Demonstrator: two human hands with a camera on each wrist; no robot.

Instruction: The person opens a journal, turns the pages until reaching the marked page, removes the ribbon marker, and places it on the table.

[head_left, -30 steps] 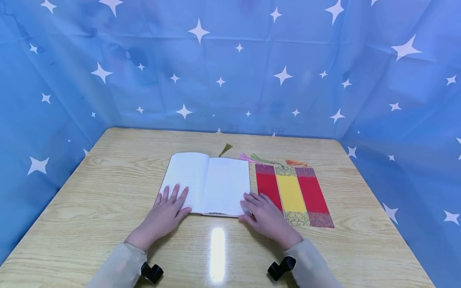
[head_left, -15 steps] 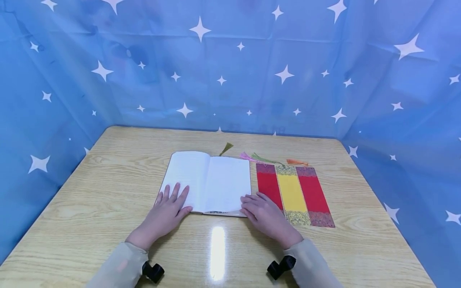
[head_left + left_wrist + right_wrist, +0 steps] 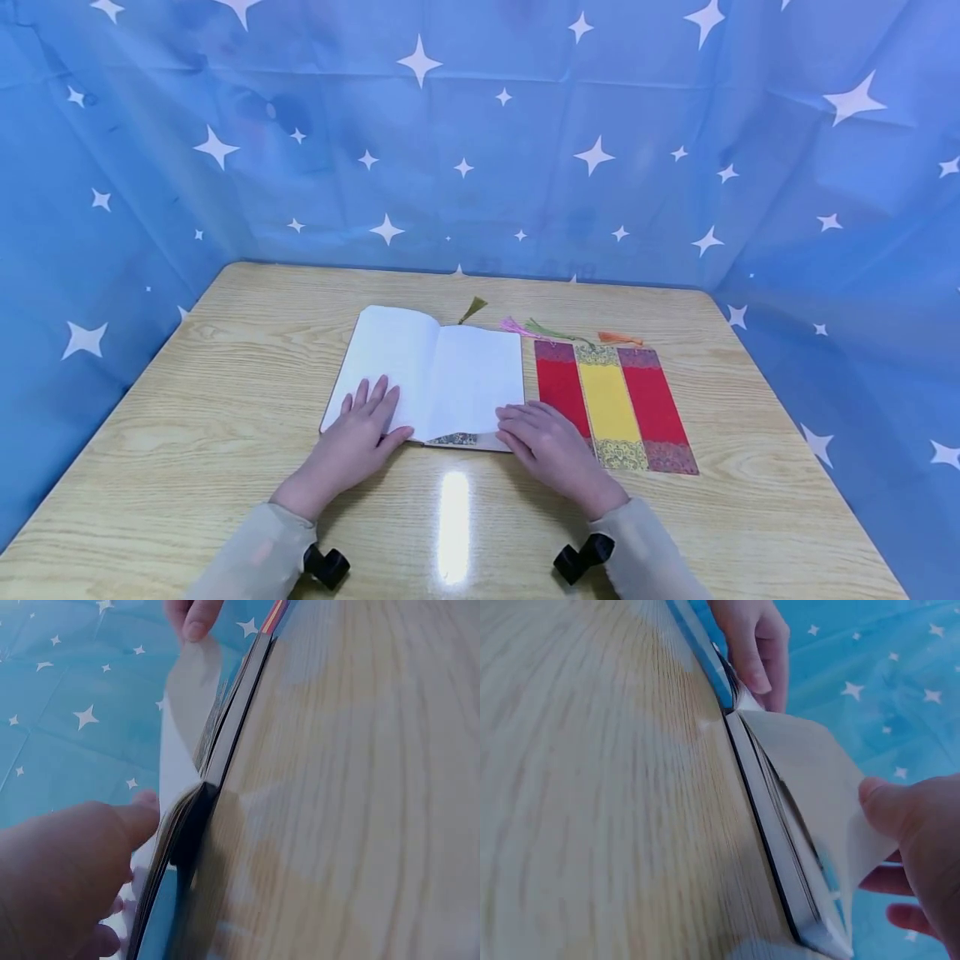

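An open notebook (image 3: pixel 393 350) with blank-looking pages lies on the table. My left hand (image 3: pixel 348 442) rests on the lower part of its left page, fingers extended. At the lower right corner, my right hand (image 3: pixel 551 450) pinches a page (image 3: pixel 814 772) between thumb and fingers; the right wrist view shows this page raised off the stack. Under it, the end of a patterned strip (image 3: pixel 455 438) shows at the notebook's bottom edge. An olive tassel (image 3: pixel 473 310) sticks out past the top edge.
Right of the notebook lie two red bookmarks (image 3: pixel 649 396) (image 3: pixel 561 383) with a yellow bookmark (image 3: pixel 609 400) between them. Pink, green and orange tassels (image 3: pixel 619 338) lie above them. A blue star-patterned curtain (image 3: pixel 480 192) surrounds the wooden table (image 3: pixel 225 375).
My right fingers have closed on the right page's corner and raised it, uncovering more of the patterned strip. My left hand has shifted slightly right, and the left page's top edge has risen.
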